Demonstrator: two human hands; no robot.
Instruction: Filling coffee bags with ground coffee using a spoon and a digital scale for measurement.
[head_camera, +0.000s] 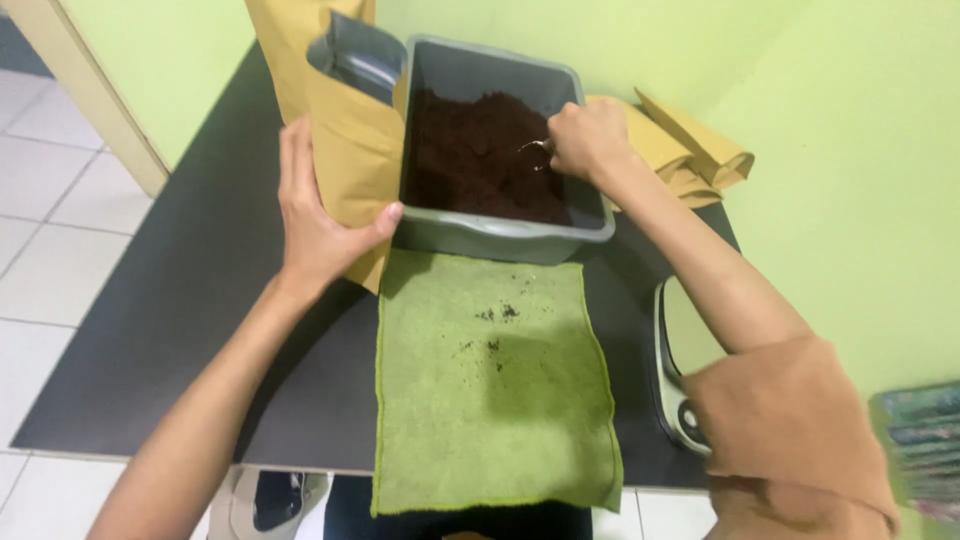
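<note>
A: Where does everything sit, going by the grey tub (500, 235)?

B: The tub stands on the black table (190, 300), part full of dark brown ground powder (475, 160). Touching the tub's left wall is a tall kraft paper pouch (345, 140) with a silver lining, its mouth open at the top. In front of the tub lies a green cloth (490, 400) with a few dark crumbs on it. Behind the tub's right corner lie more flat paper pouches (690, 150), and to its right, near the table's front edge, a small scale (680, 350).

A: And the hands?

B: The left hand (315, 215) has its grip spread flat around the pouch's side, thumb on the front face, holding it upright against the tub. The right hand (590, 135) is inside the tub, over the powder, its grip pressed together on a thin metal handle (537, 150); I judge it a scoop, though its bowl is hidden.

A: How would you do this scooping well?

B: I'd say keep the pouch mouth wide and tight beside the tub rim, so the path from powder to pouch is short. Take level scoops, not heaped. The left hand should not squeeze the pouch, or the mouth may close. The crumbs on the cloth suggest spills land there.
</note>
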